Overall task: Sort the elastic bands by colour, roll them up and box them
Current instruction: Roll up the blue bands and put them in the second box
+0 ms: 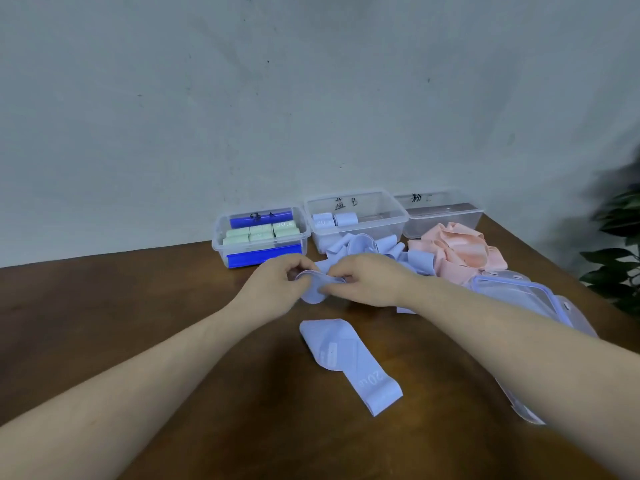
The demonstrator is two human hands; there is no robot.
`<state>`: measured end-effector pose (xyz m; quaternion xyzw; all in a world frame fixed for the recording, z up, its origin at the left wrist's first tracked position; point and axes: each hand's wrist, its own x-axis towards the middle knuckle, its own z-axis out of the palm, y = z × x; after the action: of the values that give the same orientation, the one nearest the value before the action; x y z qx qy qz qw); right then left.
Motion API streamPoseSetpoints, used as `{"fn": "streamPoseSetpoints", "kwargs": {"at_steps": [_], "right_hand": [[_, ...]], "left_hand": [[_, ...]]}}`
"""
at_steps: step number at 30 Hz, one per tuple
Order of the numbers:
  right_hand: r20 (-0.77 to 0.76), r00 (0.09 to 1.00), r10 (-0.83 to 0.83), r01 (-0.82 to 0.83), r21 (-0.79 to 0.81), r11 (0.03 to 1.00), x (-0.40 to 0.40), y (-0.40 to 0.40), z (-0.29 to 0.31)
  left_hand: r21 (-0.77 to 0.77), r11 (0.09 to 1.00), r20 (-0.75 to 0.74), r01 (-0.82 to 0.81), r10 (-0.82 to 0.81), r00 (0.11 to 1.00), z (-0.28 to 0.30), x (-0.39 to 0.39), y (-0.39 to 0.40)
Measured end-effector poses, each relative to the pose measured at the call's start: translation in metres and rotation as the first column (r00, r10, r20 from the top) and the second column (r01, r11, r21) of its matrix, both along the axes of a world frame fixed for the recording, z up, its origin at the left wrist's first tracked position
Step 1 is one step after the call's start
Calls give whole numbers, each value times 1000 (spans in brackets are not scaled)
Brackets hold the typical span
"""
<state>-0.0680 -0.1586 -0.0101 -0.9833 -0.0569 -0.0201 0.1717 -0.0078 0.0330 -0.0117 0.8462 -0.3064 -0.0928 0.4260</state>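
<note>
My left hand [277, 277] and my right hand [367, 280] both pinch a light blue elastic band [313, 294] above the table, its loose end hanging below the fingers. A second blue band [349, 358], marked 20, lies flat near me. Behind my hands sits a pile of blue bands [374, 249], with a heap of pink bands [457, 251] to its right. Three clear boxes stand at the back: the left box [221, 237] holds rolled green bands [261, 232], the middle box [398, 216] holds two blue rolls [334, 220], and the right box [474, 216] looks empty.
Clear lids with lilac rims [519, 296] lie stacked at the right under my right forearm. A dark green plant [620, 244] stands at the table's right edge. The wall rises right behind the boxes. Bare brown tabletop [121, 306] spreads to the left.
</note>
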Motion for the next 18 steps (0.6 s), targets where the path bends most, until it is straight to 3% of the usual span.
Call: {"fn": "streamPoseSetpoints", "kwargs": {"at_steps": [4, 8, 13, 15, 18], "right_hand": [[-7, 1000, 17, -14, 266, 964, 5, 18, 10], [19, 1000, -12, 3, 414, 910, 14, 40, 18], [-82, 995, -63, 96, 515, 852, 23, 67, 30], [-125, 988, -93, 148, 573, 806, 25, 80, 34], [-205, 972, -115, 228, 700, 677, 28, 99, 40]], "left_hand": [[-96, 993, -133, -73, 60, 989, 3, 3, 22], [-198, 966, -269, -168, 111, 957, 3, 2, 49], [-393, 904, -419, -169, -13, 908, -1, -3, 80], [-394, 906, -479, -152, -61, 876, -7, -6, 91], [-259, 961, -506, -96, -50, 861, -22, -11, 106]]}}
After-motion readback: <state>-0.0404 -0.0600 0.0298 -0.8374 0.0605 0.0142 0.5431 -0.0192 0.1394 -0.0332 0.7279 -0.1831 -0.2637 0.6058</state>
